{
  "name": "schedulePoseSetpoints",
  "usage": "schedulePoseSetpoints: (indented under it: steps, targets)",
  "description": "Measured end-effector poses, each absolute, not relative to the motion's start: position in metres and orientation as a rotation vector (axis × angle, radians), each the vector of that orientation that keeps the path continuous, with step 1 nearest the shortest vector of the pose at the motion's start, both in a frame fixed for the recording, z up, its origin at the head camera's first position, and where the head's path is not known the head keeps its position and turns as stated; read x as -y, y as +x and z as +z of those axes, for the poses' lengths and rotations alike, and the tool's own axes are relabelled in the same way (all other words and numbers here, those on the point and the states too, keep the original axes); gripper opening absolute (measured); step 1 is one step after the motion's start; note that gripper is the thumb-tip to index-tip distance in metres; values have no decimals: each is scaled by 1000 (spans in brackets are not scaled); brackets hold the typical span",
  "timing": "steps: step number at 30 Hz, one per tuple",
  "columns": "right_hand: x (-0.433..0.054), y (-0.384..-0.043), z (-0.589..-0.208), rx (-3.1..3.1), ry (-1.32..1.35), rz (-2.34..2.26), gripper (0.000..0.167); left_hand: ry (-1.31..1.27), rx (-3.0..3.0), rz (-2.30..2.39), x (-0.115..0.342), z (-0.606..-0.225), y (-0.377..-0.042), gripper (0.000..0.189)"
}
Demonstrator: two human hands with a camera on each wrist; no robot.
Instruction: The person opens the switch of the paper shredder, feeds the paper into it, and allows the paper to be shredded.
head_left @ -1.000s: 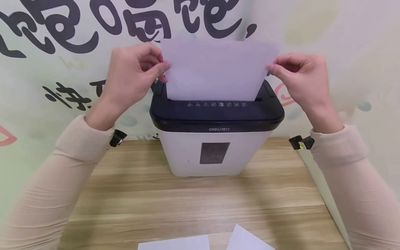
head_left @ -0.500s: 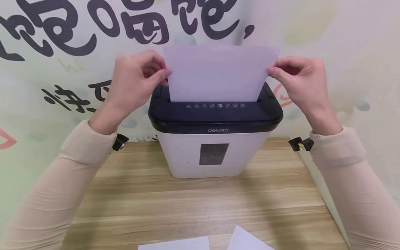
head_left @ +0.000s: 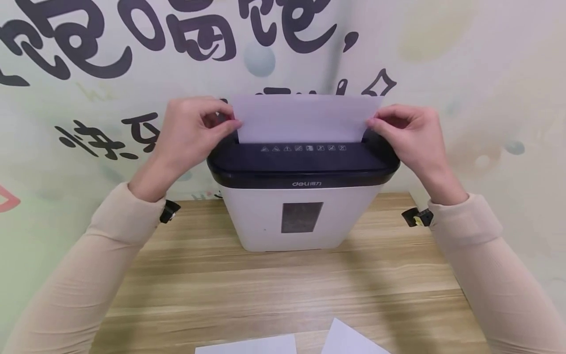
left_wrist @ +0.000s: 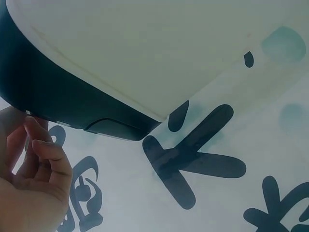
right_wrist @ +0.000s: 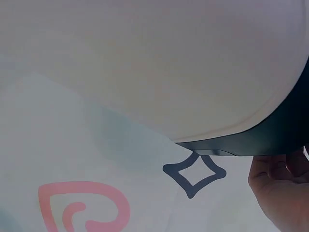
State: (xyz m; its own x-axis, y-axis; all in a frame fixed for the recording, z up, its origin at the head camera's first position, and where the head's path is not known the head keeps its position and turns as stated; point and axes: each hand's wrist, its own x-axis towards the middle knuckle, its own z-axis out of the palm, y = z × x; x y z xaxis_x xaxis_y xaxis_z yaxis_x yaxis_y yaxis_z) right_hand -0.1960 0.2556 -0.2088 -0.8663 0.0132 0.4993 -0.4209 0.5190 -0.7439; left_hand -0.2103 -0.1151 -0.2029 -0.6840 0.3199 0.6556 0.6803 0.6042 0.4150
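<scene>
We've got the left hand (head_left: 187,130) and right hand (head_left: 411,137) each pinching a side of the paper (head_left: 305,118), its lower end down in the top of the shredder (head_left: 256,211). Black lid (head_left: 305,163) says "deli 得力" below some icons (head_left: 303,148); we can't tell what's behind the dark window (head_left: 302,217).

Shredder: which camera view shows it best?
The head view: it catches the whole front of the shredder, its black top and small window included. The left wrist view shows only a cropped part of its white body and black top; the right wrist view does likewise, and the window shows in neither.
</scene>
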Motion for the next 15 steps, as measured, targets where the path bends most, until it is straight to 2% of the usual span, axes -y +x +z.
schedulePoseSetpoints:
  steps: [15]
  targets:
    - [-257,-194,-220,2369,370,1218,12,-829,2327,-878,117,-211,-211,4]
